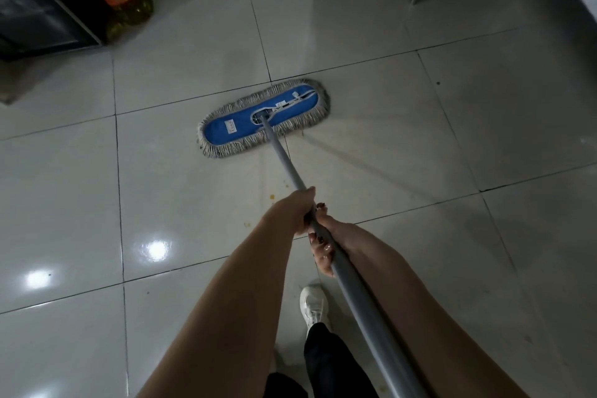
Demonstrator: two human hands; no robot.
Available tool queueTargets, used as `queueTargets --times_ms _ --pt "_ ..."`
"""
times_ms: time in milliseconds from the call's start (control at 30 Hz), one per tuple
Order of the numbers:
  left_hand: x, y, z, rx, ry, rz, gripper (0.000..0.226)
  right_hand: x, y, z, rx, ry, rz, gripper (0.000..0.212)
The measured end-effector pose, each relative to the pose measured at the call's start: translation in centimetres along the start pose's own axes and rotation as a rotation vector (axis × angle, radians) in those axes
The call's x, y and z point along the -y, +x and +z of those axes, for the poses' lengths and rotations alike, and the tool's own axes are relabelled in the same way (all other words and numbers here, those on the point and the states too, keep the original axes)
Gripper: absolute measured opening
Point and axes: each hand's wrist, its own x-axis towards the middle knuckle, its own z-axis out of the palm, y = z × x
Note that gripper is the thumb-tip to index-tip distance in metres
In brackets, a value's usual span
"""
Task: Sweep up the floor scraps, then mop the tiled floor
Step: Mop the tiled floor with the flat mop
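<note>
Flat mop head (263, 118) lies flat mid-floor on the tiled floor (193, 42), well off the far-left corner. Left hand (294, 213) and right hand (336, 236) touch, both curled round the metal pole (286, 158). Likely a light, stiff pole, soft fringe and slick glossy tile; hold mid-pole.

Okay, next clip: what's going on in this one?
A person is mopping the tiled floor. Both hands grip the grey mop handle, the left hand ahead of the right hand. The blue flat mop head lies on the tiles ahead. A few small yellow scraps lie on the floor near the hands.
</note>
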Motion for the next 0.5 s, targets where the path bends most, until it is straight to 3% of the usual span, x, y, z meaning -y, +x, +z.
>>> queueTargets --times_ms 233,500 --pt "5.0 -2.4 0.4 0.022 0.013 -0.018 0.036 -4.8 -2.3 -1.4 -0.021 -0.036 0.033 0.056" --pt "15.3 -6.5 -1.3 0.040 0.119 -0.008 0.035 -16.2 -2.9 -3.3 -0.020 0.012 0.015 0.055"
